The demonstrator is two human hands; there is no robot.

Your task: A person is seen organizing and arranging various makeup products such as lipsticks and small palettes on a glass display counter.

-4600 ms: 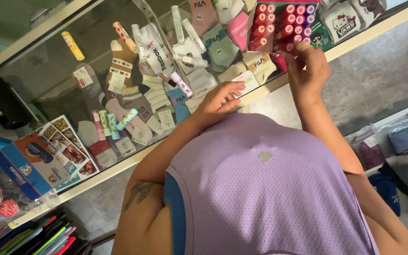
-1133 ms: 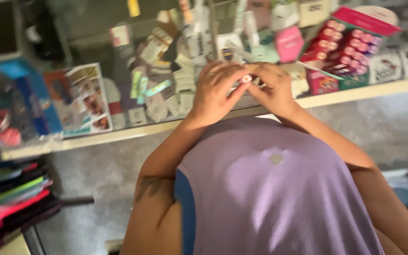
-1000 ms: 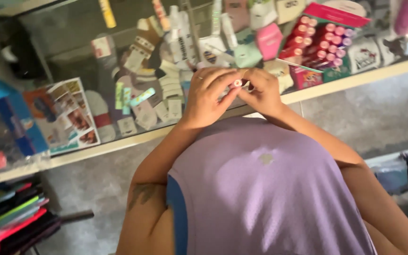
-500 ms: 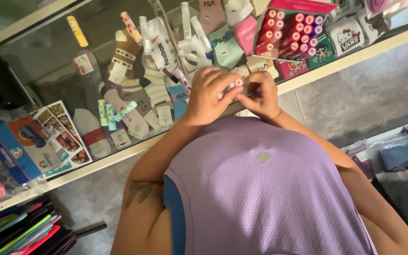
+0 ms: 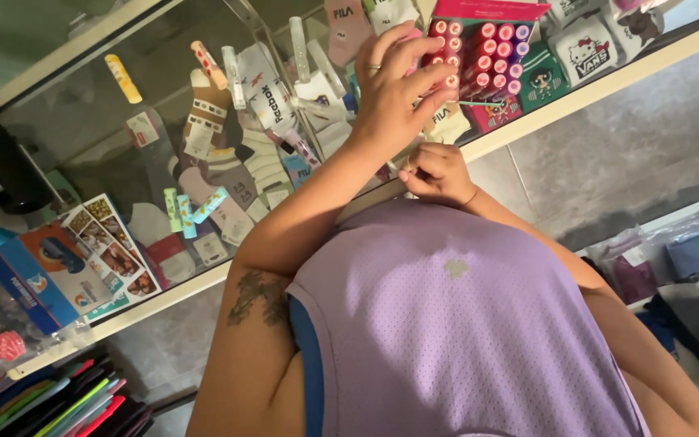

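Setting: glass display case (image 5: 82,105) with a pale frame runs across the far side, over a grey tiled wall; the view looks down past a lilac mesh top (image 5: 463,332) to the hands.
Far left: black object (image 5: 6,166) inside the case, and below it a blue box (image 5: 30,279) beside a printed card with small photos (image 5: 111,255).
Near left: stack of coloured folders (image 5: 66,405) at the bottom corner.
Centre left: packaged socks (image 5: 260,105) hang and lie in rows behind the glass, with pastel clips (image 5: 192,210) and a yellow clip (image 5: 120,77) among them.
Left hand: left hand (image 5: 394,89) is raised against the glass, fingers (image 5: 434,77) spread apart and lying on the front of the case, a ring on one of them; it grips nothing that shows.
Right hand: right hand (image 5: 438,171) sits just below the left one, at the pale frame edge, fingers curled together in a pinch; what they pinch is too small to tell.
Nearest thing: red tray of round pink-capped tubes (image 5: 487,48) stands inside the case, right behind the left hand's fingertips.
Right: green and white sock packs (image 5: 568,57) lie beside the tray.
Far right: clear plastic bags (image 5: 665,251) on the floor, well apart from the hands.
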